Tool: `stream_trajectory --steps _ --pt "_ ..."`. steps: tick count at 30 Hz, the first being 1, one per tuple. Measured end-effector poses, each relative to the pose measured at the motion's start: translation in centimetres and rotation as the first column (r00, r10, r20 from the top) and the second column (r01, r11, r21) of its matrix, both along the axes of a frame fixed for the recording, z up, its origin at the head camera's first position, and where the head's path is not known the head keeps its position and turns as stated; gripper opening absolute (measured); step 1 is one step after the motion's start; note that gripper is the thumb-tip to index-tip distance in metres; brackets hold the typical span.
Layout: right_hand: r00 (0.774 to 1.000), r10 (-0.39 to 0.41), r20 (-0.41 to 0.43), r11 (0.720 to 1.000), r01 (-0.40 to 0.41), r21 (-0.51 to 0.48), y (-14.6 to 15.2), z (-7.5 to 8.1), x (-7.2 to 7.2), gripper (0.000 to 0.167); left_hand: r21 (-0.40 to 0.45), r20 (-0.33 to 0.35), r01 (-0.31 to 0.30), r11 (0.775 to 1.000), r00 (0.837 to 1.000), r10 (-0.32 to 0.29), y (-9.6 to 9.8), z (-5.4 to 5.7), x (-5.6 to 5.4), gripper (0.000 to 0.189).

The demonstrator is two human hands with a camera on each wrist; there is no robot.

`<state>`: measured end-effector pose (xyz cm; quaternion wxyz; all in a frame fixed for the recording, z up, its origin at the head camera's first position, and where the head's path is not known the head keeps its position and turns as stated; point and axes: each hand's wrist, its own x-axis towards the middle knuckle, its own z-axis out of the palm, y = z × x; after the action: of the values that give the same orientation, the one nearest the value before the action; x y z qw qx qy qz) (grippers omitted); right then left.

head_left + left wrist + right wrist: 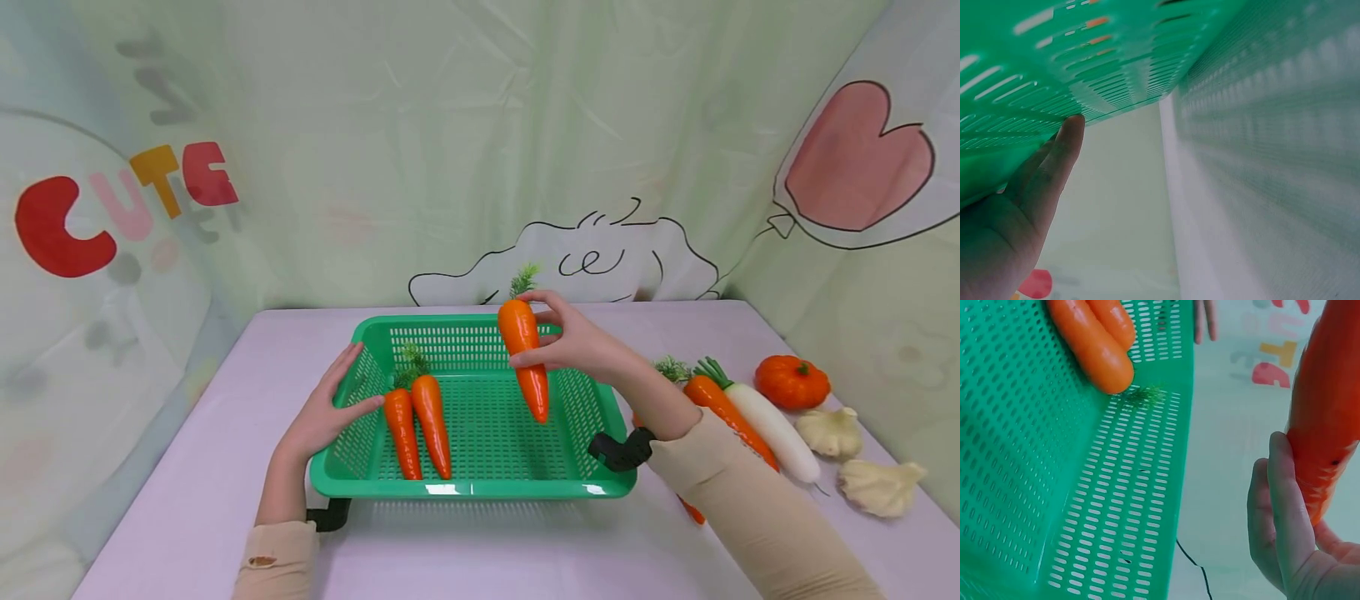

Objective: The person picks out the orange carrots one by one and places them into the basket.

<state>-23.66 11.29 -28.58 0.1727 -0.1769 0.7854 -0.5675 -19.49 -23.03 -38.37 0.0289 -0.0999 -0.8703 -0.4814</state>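
My right hand [581, 337] pinches an orange carrot [517, 327] by its side, thumb below and fingers near the leafy top. The carrot hangs over the right half of a green plastic basket [468, 489], tip pointing down. Inside the basket on the left lie two more carrots, one [402, 433] beside the other [432, 425], green tops toward the back. At the left rim, my left hand [318, 421] holds the basket, its thumb reaching over the edge. The left wrist view shows that hand's fingers [1054, 169] along the outside of the slotted wall.
Right of the basket, partly behind the right forearm, lie a carrot [720, 404], a white radish [772, 433], a small orange pumpkin [792, 382] and two garlic bulbs, one [830, 432] behind the other [881, 487]. A printed curtain [337, 167] hangs behind the table [202, 467].
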Motion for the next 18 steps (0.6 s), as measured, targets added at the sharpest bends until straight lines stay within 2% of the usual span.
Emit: stream_trajectory --steps 11,18 --pt "0.999 0.004 0.034 1.000 -0.004 0.008 -2.7 -0.9 -1.7 0.079 -0.001 -0.009 0.002 1.000 1.000 -0.002 -0.1 -0.1 0.0 0.083" --pt "0.994 0.005 0.106 1.000 -0.008 0.028 -4.2 -1.8 -2.5 0.079 0.000 -0.012 0.002 1.000 1.000 -0.002 -0.1 -0.2 -0.1 0.082"
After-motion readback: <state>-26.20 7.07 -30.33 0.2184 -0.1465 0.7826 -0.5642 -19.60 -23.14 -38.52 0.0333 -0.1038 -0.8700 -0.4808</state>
